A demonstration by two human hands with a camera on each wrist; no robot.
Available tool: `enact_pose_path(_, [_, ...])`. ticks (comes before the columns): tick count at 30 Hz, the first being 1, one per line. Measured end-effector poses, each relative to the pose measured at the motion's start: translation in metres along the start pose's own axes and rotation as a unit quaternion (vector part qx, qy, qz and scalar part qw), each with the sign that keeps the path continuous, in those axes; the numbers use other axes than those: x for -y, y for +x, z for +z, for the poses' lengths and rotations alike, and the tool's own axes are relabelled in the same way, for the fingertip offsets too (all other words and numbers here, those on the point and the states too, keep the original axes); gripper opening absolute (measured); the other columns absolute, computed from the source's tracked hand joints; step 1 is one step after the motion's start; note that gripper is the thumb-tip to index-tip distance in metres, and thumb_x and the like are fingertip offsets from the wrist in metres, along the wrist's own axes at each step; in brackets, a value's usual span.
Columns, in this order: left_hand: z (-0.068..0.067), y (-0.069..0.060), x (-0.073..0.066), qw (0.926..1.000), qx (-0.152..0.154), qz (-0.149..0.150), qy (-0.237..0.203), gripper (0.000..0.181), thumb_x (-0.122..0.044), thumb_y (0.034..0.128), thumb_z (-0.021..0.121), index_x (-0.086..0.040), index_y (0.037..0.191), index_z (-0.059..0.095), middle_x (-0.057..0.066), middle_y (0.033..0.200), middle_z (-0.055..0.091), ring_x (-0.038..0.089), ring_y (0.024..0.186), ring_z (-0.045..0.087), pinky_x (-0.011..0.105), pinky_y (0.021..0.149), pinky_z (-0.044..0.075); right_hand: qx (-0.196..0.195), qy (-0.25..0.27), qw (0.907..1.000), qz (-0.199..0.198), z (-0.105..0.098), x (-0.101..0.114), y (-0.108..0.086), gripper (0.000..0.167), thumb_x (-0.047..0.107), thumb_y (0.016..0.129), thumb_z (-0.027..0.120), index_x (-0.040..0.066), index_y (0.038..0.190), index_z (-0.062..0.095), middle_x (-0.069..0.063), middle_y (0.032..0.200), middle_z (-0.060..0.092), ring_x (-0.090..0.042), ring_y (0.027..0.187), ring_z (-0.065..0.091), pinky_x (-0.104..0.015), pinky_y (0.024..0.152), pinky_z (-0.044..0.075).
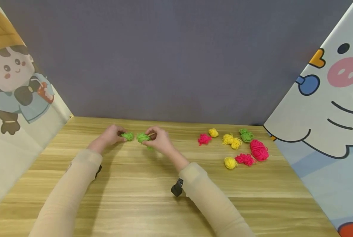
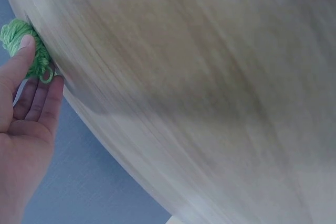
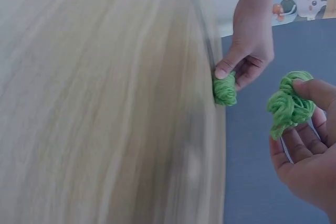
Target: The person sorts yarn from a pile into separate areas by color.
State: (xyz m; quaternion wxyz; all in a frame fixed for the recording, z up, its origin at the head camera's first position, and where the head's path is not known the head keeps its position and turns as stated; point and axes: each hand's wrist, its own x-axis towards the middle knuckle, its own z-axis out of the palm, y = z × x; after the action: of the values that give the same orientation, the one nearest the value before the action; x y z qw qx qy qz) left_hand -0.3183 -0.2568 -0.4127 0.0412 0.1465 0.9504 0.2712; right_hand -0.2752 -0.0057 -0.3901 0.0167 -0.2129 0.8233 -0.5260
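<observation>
In the head view my left hand (image 1: pixel 109 136) pinches a small light-green yarn bundle (image 1: pixel 128 136) on the wooden table. Just to its right, my right hand (image 1: pixel 161 142) grips another light-green bundle (image 1: pixel 142 137), with a gap between the two. The left wrist view has the left hand (image 2: pixel 31 124) with its thumb on the green yarn (image 2: pixel 37 59). In the right wrist view the right hand (image 3: pixel 310 150) holds a looser green clump (image 3: pixel 289 106) between thumb and fingers, while the left hand (image 3: pixel 253 40) holds its bundle (image 3: pixel 226 90) against the table.
On the table's right side lie pink bundles (image 1: pixel 204 139), (image 1: pixel 245 159) and a larger pink ball (image 1: pixel 258 150), several yellow bundles (image 1: pixel 230 163) and a darker green one (image 1: pixel 246 135). A grey wall (image 1: pixel 164 65) stands behind, with printed cartoon panels at both sides.
</observation>
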Motion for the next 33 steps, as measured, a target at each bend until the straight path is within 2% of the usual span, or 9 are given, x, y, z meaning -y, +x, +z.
enact_pose_path(10, [0.000,0.002,-0.001,1.0000,0.003,-0.001,0.005,0.038,-0.008,0.0815,0.073,0.006,0.115,0.062,0.025,0.113,0.063,0.039,0.104,0.059,0.050,0.093,0.048,0.022,-0.020,0.9993,0.022,0.016,-0.010,0.009,0.028,0.008,0.076,0.079,0.005,0.098,0.062,-0.008,0.103,0.066,-0.018,0.087,0.067,-0.017,0.064,0.055])
enact_pose_path(14, [0.001,0.002,-0.001,0.9999,-0.004,0.010,0.012,0.037,-0.007,0.0806,0.073,0.007,0.113,0.063,0.026,0.111,0.064,0.039,0.103,0.060,0.049,0.092,0.048,0.034,-0.047,0.9981,0.018,0.021,-0.014,0.012,0.026,0.008,0.074,0.080,0.006,0.095,0.063,-0.007,0.100,0.067,-0.017,0.086,0.068,-0.016,0.066,0.054])
enact_pose_path(19, [0.001,0.003,-0.003,0.9997,-0.007,0.015,0.017,0.038,-0.007,0.0806,0.073,0.008,0.114,0.063,0.026,0.111,0.064,0.040,0.103,0.060,0.049,0.092,0.048,0.053,-0.043,0.9976,0.016,0.027,-0.019,0.014,0.027,0.005,0.073,0.080,0.004,0.093,0.063,-0.008,0.098,0.067,-0.015,0.083,0.068,-0.016,0.067,0.054])
enact_pose_path(26, [-0.001,0.002,-0.004,0.9998,-0.009,0.015,0.011,0.037,-0.006,0.0804,0.073,0.008,0.114,0.063,0.027,0.112,0.063,0.041,0.104,0.059,0.050,0.093,0.047,0.058,-0.052,0.9967,0.022,0.037,-0.022,0.017,0.028,0.002,0.071,0.080,0.001,0.094,0.063,-0.010,0.097,0.068,-0.019,0.085,0.068,-0.016,0.069,0.054])
enact_pose_path(33, [-0.001,0.001,-0.001,0.9999,-0.005,0.004,0.010,0.037,-0.006,0.0816,0.072,0.007,0.115,0.062,0.026,0.114,0.063,0.039,0.105,0.059,0.049,0.092,0.048,0.058,-0.067,0.9952,0.041,0.044,-0.026,0.018,0.028,0.005,0.074,0.079,0.007,0.096,0.064,-0.007,0.103,0.067,-0.016,0.087,0.067,-0.017,0.070,0.054])
